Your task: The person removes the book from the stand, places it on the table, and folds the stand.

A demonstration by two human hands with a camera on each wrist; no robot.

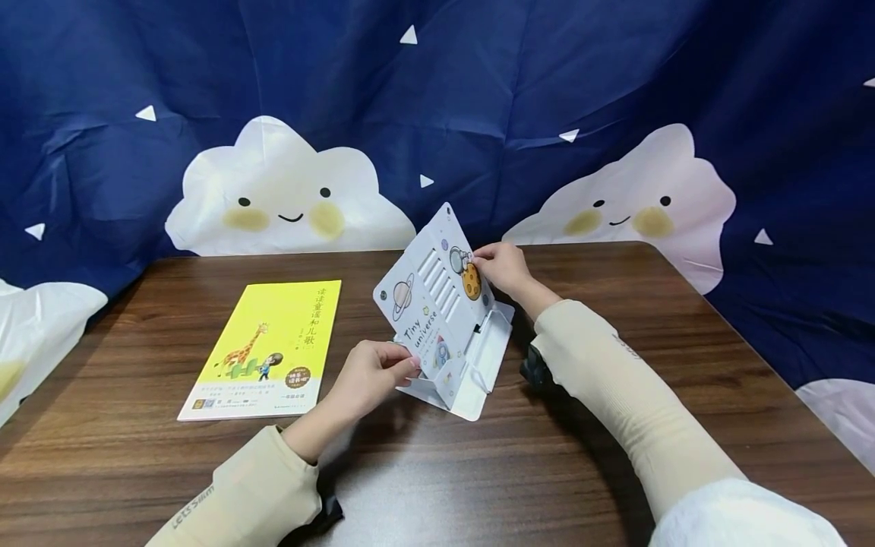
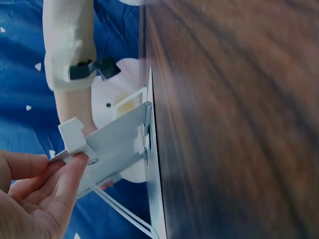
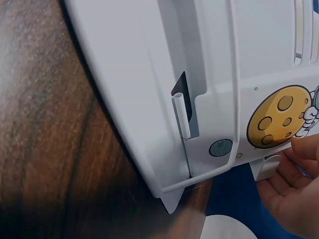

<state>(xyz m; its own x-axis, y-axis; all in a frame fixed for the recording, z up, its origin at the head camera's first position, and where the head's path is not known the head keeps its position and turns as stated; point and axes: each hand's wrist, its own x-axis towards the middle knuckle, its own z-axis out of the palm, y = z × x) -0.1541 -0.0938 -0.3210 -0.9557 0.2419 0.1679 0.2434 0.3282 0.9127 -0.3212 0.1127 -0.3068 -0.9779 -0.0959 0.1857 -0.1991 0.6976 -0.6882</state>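
A white folding book stand [image 1: 425, 285] printed with "Tiny universe", a planet and an astronaut stands on the table, its slotted panel tilted up from a flat base [image 1: 499, 334]. My left hand [image 1: 372, 376] pinches the panel's near edge between thumb and fingers. At the panel's far edge, beside the astronaut print, my right hand [image 1: 504, 267] grips it the same way. In the left wrist view, a small white bracket [image 2: 73, 135] sits at the left fingertips. A bent wire bar [image 3: 234, 99] crosses the panel's front in the right wrist view.
A yellow children's book [image 1: 273, 342] with a giraffe on its cover lies flat to the left of the stand. The wooden table [image 1: 478, 486] reaches back to a dark blue curtain [image 1: 465, 99] with smiling clouds.
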